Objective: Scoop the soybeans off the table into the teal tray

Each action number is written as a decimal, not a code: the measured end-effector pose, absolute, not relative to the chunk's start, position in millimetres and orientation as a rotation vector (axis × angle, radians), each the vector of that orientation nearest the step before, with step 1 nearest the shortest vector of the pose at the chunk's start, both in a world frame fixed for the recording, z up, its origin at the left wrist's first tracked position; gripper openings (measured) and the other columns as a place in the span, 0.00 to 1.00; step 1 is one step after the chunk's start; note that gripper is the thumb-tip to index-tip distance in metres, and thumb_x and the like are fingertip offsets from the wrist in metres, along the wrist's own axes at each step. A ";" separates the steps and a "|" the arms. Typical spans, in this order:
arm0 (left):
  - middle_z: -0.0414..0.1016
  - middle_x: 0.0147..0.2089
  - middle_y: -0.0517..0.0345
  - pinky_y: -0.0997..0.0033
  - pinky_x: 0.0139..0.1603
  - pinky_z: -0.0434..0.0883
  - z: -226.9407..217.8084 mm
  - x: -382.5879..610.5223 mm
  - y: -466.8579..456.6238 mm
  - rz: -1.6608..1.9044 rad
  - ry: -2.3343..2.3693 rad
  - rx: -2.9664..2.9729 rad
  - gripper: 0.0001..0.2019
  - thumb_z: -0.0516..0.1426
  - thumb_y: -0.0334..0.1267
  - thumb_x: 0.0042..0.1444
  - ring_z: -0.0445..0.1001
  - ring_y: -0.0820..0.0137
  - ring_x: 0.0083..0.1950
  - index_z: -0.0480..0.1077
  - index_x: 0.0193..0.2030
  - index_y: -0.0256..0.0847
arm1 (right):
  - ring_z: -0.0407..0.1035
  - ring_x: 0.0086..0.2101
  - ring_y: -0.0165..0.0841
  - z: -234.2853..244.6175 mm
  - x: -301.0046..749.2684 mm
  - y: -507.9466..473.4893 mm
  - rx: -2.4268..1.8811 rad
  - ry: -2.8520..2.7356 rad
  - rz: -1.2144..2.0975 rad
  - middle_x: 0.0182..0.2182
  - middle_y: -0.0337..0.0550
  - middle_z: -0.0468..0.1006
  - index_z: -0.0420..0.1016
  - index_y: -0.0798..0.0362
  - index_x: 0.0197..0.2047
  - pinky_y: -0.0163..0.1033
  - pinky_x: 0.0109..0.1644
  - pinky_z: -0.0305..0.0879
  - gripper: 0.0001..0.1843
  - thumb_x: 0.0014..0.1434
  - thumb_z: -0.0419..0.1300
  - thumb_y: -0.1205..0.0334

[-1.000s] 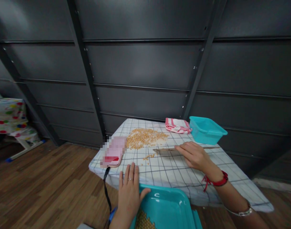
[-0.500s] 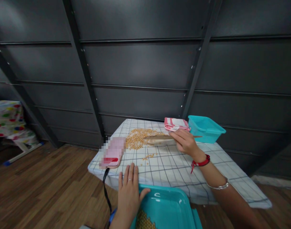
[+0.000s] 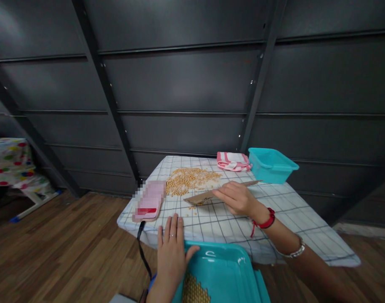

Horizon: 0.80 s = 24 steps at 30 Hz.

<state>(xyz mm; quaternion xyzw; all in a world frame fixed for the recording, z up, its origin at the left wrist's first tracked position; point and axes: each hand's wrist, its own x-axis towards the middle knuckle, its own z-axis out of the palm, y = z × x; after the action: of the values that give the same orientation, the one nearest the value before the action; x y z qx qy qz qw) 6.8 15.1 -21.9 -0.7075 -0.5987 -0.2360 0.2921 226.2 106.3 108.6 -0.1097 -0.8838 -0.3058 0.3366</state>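
Note:
My right hand (image 3: 238, 198) grips a flat strip of brown cardboard (image 3: 200, 197), tilted low over the checked cloth, its left end by a few stray soybeans (image 3: 192, 208). Beyond it a spread of yellow soybeans (image 3: 186, 179) lies on the cloth, with a whitish patch at its right side. My left hand (image 3: 171, 252) is open, fingers stretched toward the table's front edge. Its thumb rests on the rim of a teal plastic tray (image 3: 224, 248). Down in that tray, many small brownish-yellow pieces (image 3: 195, 290) are partly cut off by the frame.
A pink phone (image 3: 151, 202), partly blurred out, lies at the table's left with a black strap (image 3: 141, 248) hanging down. Behind are a folded pink-and-white towel (image 3: 233, 161) and a teal basin (image 3: 271, 168). A dark panelled wall (image 3: 179, 84) stands behind the table.
My right hand has moved nearer and slightly left with the cardboard, which now shows more of its flat face. My left hand stays at the tray.

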 end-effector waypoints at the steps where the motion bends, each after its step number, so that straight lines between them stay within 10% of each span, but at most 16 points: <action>1: 0.64 0.56 0.43 0.51 0.58 0.51 -21.7 6.8 15.1 -0.628 -1.590 -1.881 0.38 0.40 0.63 0.48 0.59 0.55 0.58 0.59 0.55 0.33 | 0.61 0.29 0.31 108.9 224.4 104.0 -0.278 -2.321 -0.789 0.27 0.45 0.71 0.64 0.60 0.44 0.38 0.31 0.59 0.15 0.53 0.44 0.76; 24: 0.64 0.56 0.43 0.51 0.59 0.48 -19.5 2.6 13.5 -0.626 -1.568 -1.868 0.39 0.39 0.63 0.49 0.59 0.55 0.57 0.60 0.54 0.31 | 0.61 0.29 0.30 118.7 219.5 76.3 -0.187 -2.363 -0.718 0.27 0.43 0.70 0.65 0.58 0.42 0.38 0.31 0.61 0.16 0.55 0.41 0.75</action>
<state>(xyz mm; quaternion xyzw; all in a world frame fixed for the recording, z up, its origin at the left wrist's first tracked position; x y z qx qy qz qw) 2.6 13.5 -19.5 -0.7062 -0.5927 -0.2367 0.3065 219.5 76.3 118.7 -0.0715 -0.9019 -0.2741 0.3262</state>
